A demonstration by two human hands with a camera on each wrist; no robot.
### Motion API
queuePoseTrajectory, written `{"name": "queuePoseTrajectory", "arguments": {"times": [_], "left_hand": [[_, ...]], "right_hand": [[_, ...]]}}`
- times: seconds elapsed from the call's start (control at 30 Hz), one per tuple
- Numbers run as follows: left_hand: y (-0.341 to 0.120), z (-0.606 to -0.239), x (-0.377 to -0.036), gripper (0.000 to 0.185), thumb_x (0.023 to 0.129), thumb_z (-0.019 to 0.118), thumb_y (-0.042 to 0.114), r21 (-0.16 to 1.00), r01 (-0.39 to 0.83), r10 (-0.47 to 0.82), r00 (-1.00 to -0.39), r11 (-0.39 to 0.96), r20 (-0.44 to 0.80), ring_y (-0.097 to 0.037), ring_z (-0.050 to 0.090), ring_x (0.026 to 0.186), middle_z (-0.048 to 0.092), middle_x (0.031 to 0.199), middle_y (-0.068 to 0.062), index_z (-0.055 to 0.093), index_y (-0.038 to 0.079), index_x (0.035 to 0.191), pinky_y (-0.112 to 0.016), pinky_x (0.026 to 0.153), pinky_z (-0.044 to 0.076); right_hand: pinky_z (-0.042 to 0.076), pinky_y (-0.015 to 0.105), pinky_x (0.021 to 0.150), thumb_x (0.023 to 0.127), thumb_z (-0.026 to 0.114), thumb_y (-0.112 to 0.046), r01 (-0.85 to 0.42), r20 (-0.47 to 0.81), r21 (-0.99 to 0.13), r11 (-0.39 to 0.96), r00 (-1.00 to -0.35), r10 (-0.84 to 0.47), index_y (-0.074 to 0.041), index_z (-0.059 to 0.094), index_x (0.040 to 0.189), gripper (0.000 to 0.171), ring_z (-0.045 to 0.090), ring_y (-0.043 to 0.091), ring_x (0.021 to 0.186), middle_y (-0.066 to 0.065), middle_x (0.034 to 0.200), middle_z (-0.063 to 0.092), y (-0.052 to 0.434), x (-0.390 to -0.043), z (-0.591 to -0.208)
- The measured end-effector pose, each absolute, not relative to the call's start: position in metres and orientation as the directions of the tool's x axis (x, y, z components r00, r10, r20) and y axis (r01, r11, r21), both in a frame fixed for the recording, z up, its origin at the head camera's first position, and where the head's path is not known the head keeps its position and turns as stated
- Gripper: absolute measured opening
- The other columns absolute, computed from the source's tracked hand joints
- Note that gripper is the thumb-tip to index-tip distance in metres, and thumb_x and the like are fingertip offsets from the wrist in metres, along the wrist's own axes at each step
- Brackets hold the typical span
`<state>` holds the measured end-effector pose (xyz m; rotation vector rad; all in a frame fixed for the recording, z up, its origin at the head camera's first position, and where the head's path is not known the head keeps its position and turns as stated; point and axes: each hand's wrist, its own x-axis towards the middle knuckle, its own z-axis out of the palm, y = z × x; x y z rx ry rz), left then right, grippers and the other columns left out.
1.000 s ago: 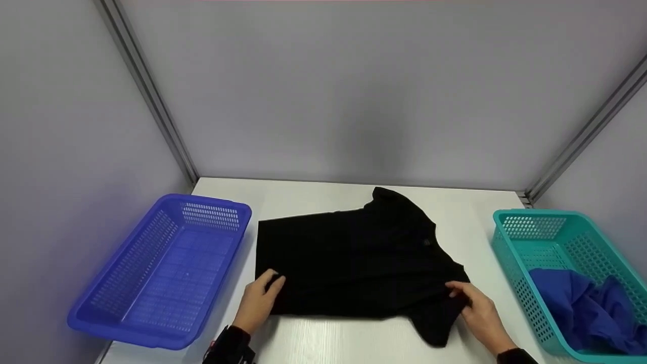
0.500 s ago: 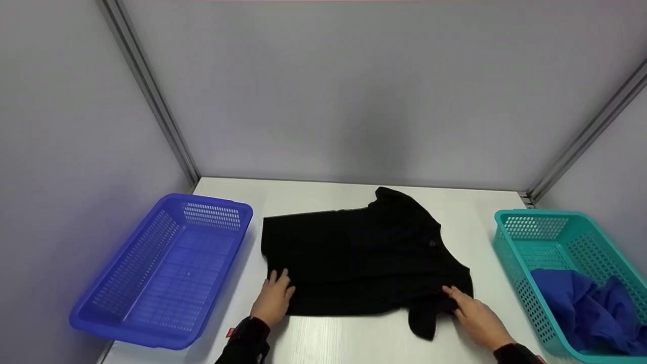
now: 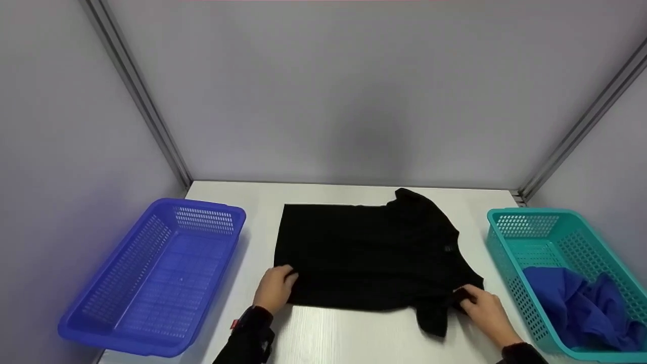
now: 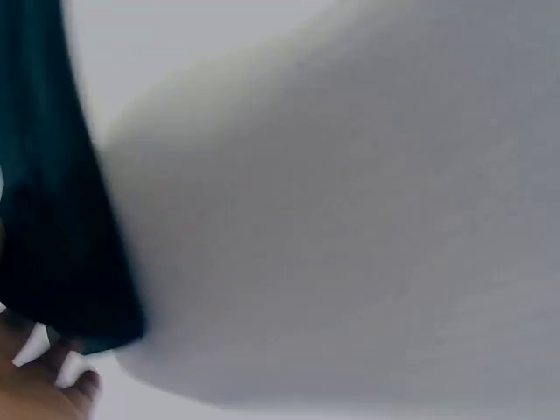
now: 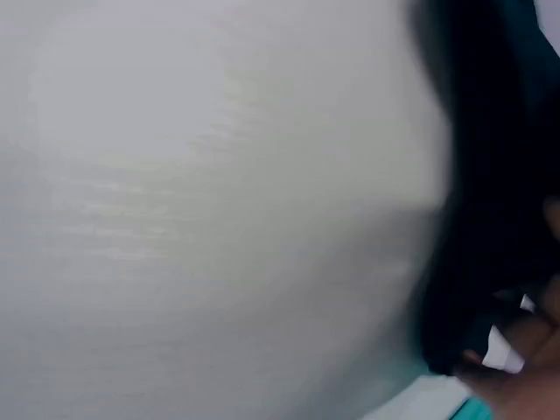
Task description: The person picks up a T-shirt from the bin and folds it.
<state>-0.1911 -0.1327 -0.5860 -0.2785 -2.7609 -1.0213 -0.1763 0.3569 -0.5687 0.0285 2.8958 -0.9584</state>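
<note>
My two hands hold the near edge of a black shirt on the white tabletop.

Both wrist views are blurry; I can only make out dark cloth, pale tabletop and a bit of my fingers at the bottom edge. In the head view my left hand (image 3: 275, 289) pinches the shirt's lower left corner, fingers curled on the cloth. My right hand (image 3: 482, 306) grips the cloth at the lower right, by the sleeve that hangs toward the bottom of the frame. The black shirt (image 3: 371, 255) lies flat in the middle, its long side running left to right, collar toward the right. A blue basket (image 3: 151, 328) sits at lower left. A teal basket (image 3: 510, 253) with blue cloth (image 3: 576, 308) sits at lower right, partly cut off.
</note>
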Motion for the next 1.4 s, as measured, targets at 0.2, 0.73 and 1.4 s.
{"name": "queuePoseTrajectory", "arguments": {"times": [0.2,0.73,1.4], "left_hand": [[-0.160,-0.571,-0.176,0.012,0.100,0.067,0.004,0.803,0.222,0.083,-0.974,0.554,0.212,-0.032,0.071,0.108,0.076,0.109,-0.013,0.075,0.005,0.109,-0.053,0.094,0.054],[-0.179,-0.552,-0.151,0.010,0.096,0.071,0.001,0.853,0.271,0.080,-0.961,0.445,0.264,-0.017,0.072,0.100,0.077,0.102,-0.004,0.075,0.007,0.102,-0.035,0.093,0.057],[-0.180,-0.549,-0.149,0.010,0.100,0.067,0.008,0.883,0.119,0.167,-0.985,0.454,0.047,-0.013,0.060,0.085,0.072,0.098,-0.011,0.070,0.003,0.108,-0.028,0.079,0.051]], "right_hand": [[0.055,0.029,0.091,0.105,0.064,-0.023,0.211,-0.222,-0.846,0.490,-0.974,0.035,-0.001,0.069,0.126,0.030,0.067,0.006,0.104,0.006,0.121,0.072,0.374,-0.167,-0.540],[0.045,0.018,0.065,0.108,0.056,-0.013,-0.084,0.144,-0.804,0.589,-0.988,0.057,0.001,0.069,0.095,0.023,0.053,-0.004,0.072,-0.017,0.078,0.060,0.377,-0.143,-0.491],[0.045,0.026,0.061,0.108,0.057,-0.015,-0.066,0.120,-0.763,0.643,-0.992,0.041,-0.008,0.069,0.110,0.014,0.057,0.010,0.067,0.002,0.086,0.075,0.359,-0.152,-0.502]]}}
